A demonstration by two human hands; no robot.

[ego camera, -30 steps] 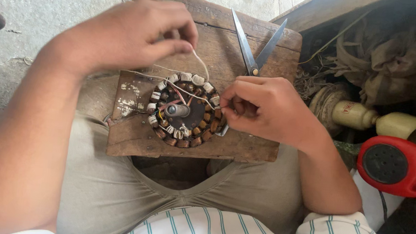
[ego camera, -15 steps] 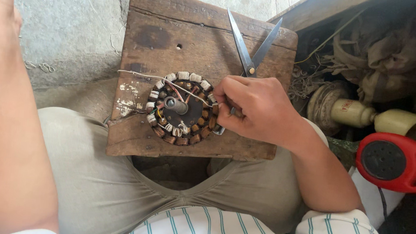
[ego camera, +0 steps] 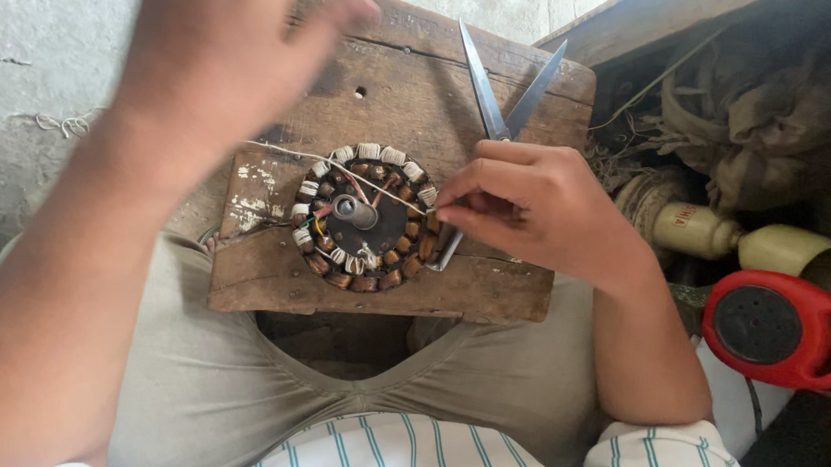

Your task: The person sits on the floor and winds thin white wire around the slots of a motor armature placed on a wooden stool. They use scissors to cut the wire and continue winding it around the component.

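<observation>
One wound stator (ego camera: 367, 217) lies mid-board on one wooden board (ego camera: 397, 102); right hand (ego camera: 538, 209), at its 3 o'clock, pinches a thin wire (ego camera: 283, 150); left hand (ego camera: 222, 36) hovers blurred at 11 o'clock, fingers spread, holding nothing; one pair of scissors (ego camera: 503, 91) at 1 o'clock; bare board along the near edge.

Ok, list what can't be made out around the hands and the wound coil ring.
Head view only:
- Left hand: motion-blurred, fingertips cut by the top edge; grip on the thin wire unclear.
- Right hand: fingertips curl inward, hiding what they pinch.
- Scissors: handles hidden under the right hand.
- Coil ring: windings too small to count.
- Wooden board: left corner covered by the left hand.
</observation>
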